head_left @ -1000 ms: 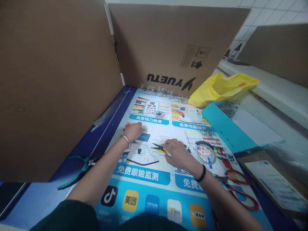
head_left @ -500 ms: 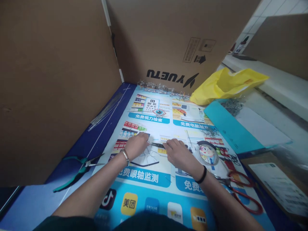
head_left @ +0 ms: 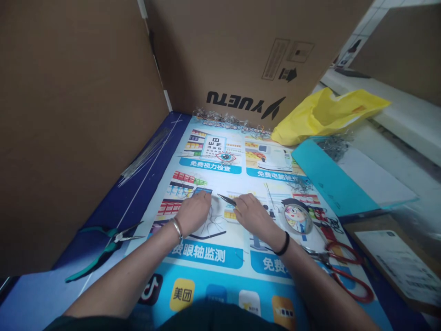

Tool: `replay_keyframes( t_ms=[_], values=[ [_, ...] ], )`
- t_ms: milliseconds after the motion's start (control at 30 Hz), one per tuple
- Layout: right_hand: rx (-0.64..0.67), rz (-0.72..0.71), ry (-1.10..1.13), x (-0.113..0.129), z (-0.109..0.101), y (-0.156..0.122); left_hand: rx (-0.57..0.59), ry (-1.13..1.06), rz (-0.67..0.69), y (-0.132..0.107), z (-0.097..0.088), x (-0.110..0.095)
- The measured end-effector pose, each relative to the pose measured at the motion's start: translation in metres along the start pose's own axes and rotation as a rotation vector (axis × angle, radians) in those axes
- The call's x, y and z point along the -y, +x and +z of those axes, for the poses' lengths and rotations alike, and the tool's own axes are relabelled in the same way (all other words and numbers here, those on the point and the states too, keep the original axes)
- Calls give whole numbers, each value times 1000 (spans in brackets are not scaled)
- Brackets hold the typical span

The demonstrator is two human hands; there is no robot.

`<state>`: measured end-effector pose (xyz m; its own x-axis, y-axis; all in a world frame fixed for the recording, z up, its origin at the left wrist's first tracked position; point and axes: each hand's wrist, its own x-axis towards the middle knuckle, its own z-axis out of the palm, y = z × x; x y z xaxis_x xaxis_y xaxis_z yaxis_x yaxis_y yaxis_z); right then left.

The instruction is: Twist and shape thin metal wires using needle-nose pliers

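My right hand (head_left: 253, 212) is closed round needle-nose pliers (head_left: 227, 199), whose slim dark jaws point left and stand slightly apart. Most of their handles are hidden in the palm. Just left of the tips, my left hand (head_left: 195, 212) is closed in a pinch; whatever it holds is too thin or hidden to make out. Thin wire pieces (head_left: 214, 224) lie on the printed poster (head_left: 220, 181) beside and under this hand. A small clear round dish (head_left: 298, 218) sits to the right of my right hand.
Teal-handled pliers (head_left: 103, 248) lie open at left, below a bundle of straight wires (head_left: 146, 156). Red-handled scissors (head_left: 344, 264) rest by my right forearm. Cardboard walls (head_left: 223, 55) enclose the left and back. A yellow bag (head_left: 327, 115) and a teal folder (head_left: 330, 177) lie at right.
The pliers' jaws have come away from the left hand and opened slightly, now tilting up to the left. My left hand has shifted a little left. The camera view has moved slightly.
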<state>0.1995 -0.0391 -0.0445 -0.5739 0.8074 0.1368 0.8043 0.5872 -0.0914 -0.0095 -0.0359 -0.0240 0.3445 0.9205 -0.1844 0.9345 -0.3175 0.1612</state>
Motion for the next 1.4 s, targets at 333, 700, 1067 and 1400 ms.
replay_keyframes(
  t_ms=[333,700,1067,1400],
  values=[
    [-65,383,667,-19,-22,-8,-28,-159,34,4,-7,8],
    [110,342,991,7,-23,-12,-159,-982,-70,17,5,23],
    [-238,26,-58,0,-15,-13,-90,-1304,-31,12,-4,15],
    [-355,-164,-265,1,-13,-15,-167,-1605,-199,7,-7,2]
  ],
)
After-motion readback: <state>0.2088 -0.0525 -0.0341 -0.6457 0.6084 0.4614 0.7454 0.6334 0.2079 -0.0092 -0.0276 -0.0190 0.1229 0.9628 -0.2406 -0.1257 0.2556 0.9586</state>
